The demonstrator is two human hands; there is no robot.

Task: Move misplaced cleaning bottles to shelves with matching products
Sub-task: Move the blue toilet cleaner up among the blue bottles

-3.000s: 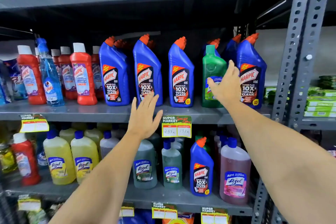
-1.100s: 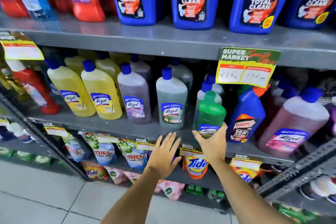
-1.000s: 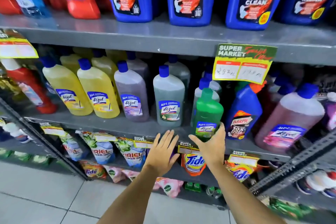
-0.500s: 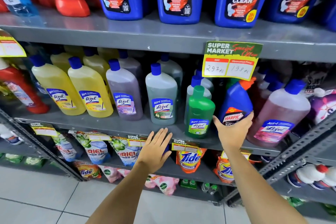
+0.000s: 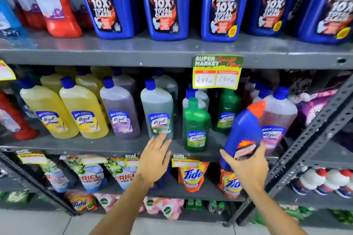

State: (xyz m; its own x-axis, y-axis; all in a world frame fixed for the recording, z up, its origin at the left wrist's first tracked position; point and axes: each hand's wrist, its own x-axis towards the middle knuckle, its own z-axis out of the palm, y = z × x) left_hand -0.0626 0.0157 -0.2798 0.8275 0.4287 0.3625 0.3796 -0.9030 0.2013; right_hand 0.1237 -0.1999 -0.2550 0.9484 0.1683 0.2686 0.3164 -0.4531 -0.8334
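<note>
My right hand (image 5: 248, 168) grips a blue Harpic bottle (image 5: 245, 128) with an orange cap, tilted and lifted off the middle shelf (image 5: 95, 145), in front of the pink Lizol bottle (image 5: 278, 116). A small green Lizol bottle (image 5: 196, 126) stands upright at the shelf's front, left of the blue bottle. My left hand (image 5: 154, 160) hovers with fingers apart just below a grey-green Lizol bottle (image 5: 158, 112), holding nothing. Several blue Harpic bottles (image 5: 164, 2) line the upper shelf (image 5: 172, 51).
Yellow and purple Lizol bottles (image 5: 82, 108) fill the middle shelf's left side, and red bottles (image 5: 55, 5) stand upper left. A price tag (image 5: 217, 72) hangs from the upper shelf edge. Tide and Ariel pouches (image 5: 191, 175) sit below. A grey perforated upright (image 5: 313, 139) rises at right.
My right hand set the green bottle on the middle shelf, moved right, and took hold of the blue Harpic bottle, lifting and tilting it out. My left hand rose slightly.
</note>
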